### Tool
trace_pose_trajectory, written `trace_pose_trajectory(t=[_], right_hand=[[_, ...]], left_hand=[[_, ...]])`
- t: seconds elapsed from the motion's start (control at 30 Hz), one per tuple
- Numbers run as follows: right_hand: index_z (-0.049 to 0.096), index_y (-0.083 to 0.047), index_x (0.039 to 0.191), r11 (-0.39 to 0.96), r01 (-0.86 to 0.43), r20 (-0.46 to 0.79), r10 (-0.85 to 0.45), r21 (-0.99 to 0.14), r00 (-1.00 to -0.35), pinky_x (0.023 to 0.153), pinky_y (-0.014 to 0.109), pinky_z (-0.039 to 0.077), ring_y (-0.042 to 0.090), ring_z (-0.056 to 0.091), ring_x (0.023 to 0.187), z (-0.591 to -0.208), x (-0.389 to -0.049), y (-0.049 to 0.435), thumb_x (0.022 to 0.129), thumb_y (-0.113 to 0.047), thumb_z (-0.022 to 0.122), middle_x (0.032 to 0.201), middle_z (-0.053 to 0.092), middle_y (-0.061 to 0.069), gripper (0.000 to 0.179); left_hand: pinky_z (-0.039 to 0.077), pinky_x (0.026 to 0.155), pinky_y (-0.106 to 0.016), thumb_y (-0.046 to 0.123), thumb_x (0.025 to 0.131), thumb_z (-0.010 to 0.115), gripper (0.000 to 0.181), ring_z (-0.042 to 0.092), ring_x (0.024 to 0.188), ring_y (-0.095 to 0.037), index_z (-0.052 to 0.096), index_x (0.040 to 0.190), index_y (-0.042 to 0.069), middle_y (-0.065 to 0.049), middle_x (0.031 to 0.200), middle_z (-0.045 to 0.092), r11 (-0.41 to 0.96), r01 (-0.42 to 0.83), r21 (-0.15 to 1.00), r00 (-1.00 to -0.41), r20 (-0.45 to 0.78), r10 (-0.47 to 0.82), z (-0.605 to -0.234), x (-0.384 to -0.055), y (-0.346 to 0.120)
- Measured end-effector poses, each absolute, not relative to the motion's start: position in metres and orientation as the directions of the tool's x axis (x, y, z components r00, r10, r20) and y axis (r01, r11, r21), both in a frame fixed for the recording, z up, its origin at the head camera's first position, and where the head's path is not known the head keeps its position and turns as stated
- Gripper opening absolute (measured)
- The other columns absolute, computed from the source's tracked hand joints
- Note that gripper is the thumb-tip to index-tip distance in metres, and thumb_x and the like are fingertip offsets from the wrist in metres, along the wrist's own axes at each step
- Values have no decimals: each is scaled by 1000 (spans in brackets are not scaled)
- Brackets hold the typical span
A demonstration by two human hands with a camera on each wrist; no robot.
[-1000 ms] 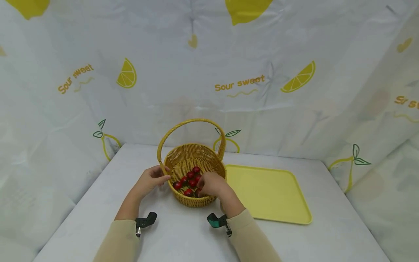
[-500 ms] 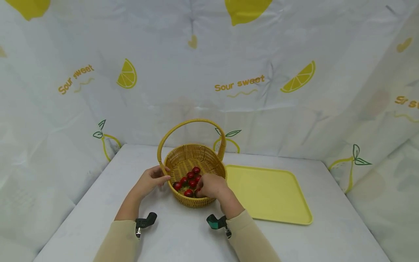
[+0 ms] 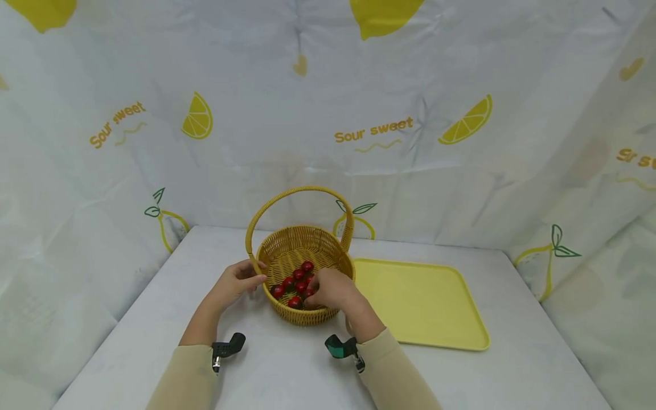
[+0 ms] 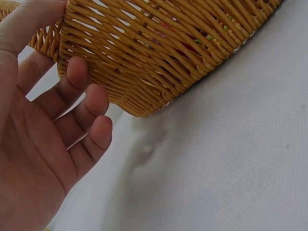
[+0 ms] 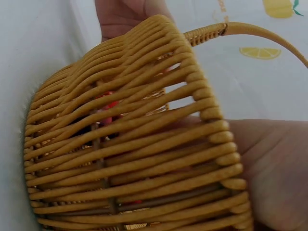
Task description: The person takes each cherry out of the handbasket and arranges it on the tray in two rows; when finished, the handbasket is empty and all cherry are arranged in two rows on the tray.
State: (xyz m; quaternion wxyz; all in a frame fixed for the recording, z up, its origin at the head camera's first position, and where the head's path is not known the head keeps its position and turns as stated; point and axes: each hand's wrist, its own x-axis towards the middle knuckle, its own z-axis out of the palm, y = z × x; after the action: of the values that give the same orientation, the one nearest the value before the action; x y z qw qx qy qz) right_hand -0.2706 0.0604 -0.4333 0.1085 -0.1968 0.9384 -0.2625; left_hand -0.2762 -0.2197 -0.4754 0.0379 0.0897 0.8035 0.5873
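A round woven basket [image 3: 302,317] with a tall arched handle stands on the table, holding several small round dark-red fruits [image 3: 294,302]. At its left side, my left hand [image 3: 233,283] pinches the rim by the foot of the handle; in the left wrist view, the other fingers of the left hand [image 4: 53,125] curl loosely beside the basket wall [image 4: 159,53]. My right hand [image 3: 334,289] reaches over the near right rim into the basket, its thumb and fingers around one red fruit [image 3: 309,292]. In the right wrist view the weave [image 5: 134,139] hides those fingertips.
A flat yellow tray [image 3: 420,304] lies right of the basket, close against it. Behind the white table [image 3: 287,376] hangs a white curtain [image 3: 287,154] printed with lemons.
The right hand's thumb and fingers have shifted slightly inside the basket, and the red fruit at the fingertips shows a little higher. The left hand and the basket stay put.
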Motion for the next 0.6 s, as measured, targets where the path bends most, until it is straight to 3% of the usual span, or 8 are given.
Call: trace_pose_trajectory(t=[0.2, 0.37, 0.6], right_hand=[[79, -10, 103, 683, -317, -35, -449, -658, -893, 80, 36, 54, 19, 60, 92, -426, -272, 67, 86, -25, 84, 102, 71, 0, 23], [76, -8, 114, 608, -327, 43, -432, -723, -901, 80, 37, 54, 20, 60, 98, -416, -273, 73, 89, -27, 81, 116, 69, 4, 32], [74, -10, 123, 548, -325, 114, -383, -771, -917, 65, 35, 46, 22, 52, 83, -406, -273, 83, 91, -26, 79, 104, 65, 4, 36]], left_hand=[[53, 71, -38, 8, 99, 69, 34, 57, 85, -30, 60, 128, -6, -10, 105, 65, 288, 104, 952, -980, 48, 195, -476, -276, -220], [52, 70, -37, 12, 98, 71, 34, 57, 83, -26, 62, 128, -1, -10, 107, 65, 285, 111, 952, -980, 57, 190, -479, -278, -222], [52, 72, -38, 16, 97, 73, 37, 57, 84, -25, 62, 129, 0, -10, 108, 65, 292, 93, 952, -983, 41, 178, -479, -278, -223]])
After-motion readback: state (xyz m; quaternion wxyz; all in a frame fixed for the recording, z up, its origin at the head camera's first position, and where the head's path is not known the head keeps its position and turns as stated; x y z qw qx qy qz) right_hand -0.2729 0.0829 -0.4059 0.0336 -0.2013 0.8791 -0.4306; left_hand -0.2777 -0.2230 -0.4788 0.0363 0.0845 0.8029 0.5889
